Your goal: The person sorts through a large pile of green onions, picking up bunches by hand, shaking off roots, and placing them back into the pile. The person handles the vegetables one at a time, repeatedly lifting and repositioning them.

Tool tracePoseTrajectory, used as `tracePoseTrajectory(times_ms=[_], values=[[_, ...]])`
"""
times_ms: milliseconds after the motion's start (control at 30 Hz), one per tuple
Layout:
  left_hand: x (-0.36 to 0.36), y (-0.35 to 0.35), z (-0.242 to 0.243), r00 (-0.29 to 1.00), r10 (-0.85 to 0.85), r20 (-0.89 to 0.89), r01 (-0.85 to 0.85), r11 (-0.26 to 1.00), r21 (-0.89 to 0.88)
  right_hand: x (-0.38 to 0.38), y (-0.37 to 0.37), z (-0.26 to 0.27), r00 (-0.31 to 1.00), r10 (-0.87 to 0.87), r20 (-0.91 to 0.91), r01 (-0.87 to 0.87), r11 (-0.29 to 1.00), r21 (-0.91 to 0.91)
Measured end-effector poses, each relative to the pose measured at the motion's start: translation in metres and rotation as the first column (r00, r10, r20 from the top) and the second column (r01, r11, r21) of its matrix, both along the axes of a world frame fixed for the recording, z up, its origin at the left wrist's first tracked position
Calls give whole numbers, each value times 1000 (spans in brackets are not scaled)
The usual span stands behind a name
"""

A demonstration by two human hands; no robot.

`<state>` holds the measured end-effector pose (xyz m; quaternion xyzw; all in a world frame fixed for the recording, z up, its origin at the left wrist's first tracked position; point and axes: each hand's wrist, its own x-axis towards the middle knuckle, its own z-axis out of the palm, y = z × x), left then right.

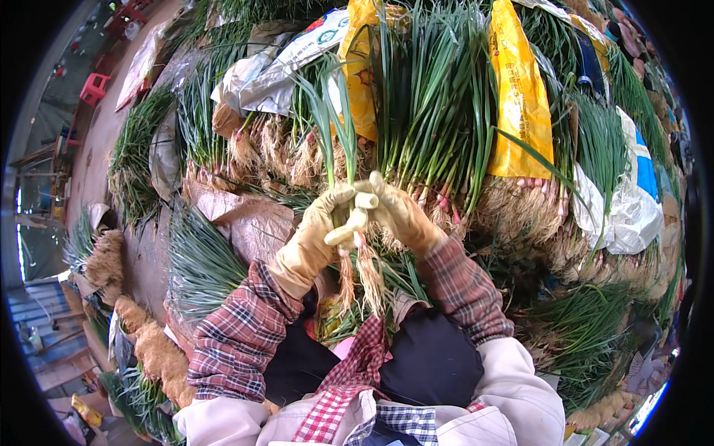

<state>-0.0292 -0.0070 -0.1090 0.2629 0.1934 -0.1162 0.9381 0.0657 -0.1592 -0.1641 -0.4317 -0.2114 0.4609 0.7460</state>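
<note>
Two green garlic stalks point(349, 145) stand upright before me, leaves up, with pale stringy roots point(370, 276) hanging below. Around their lower stems is my left hand point(321, 231), in a yellowish rubber glove. My right hand point(410, 214), gloved the same way, meets it from the other side, its fingertips at the stems. The gloved fingers overlap and hide much of the stems. A reddish stem base point(360, 240) shows just under the fingers. Behind the hands stands a dense row of green garlic point(440, 111), roots towards me.
Yellow printed plastic sacking point(520, 100) and white sacking point(295, 69) lie across the row. More green garlic lies at left point(201, 262) and right point(591, 323). Brown wrapping sheet point(254, 220) is left of my hands. A red plastic stool point(95, 88) stands on the floor far left.
</note>
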Motion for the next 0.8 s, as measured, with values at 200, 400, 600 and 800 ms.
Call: tracePoseTrajectory(times_ms=[200, 400, 600, 800], values=[[-6, 0, -15, 993, -75, -95, 67, 994, -80, -6, 42, 1, 955, -143, -259, 167, 983, 75], [9, 13, 15, 973, 146, -181, 23, 714, 700, -29, 14, -19, 870, -129, 477, 325, 876, -356], [7, 56, 20, 994, -42, -103, 108, 592, 799, -68, -5, -40, 45, 954, 297, -148, 300, -942], [10, 51, 10, 992, 124, -23, -60, 626, 777, 1, 58, -51, 148, 767, 624, 469, 502, -727]])
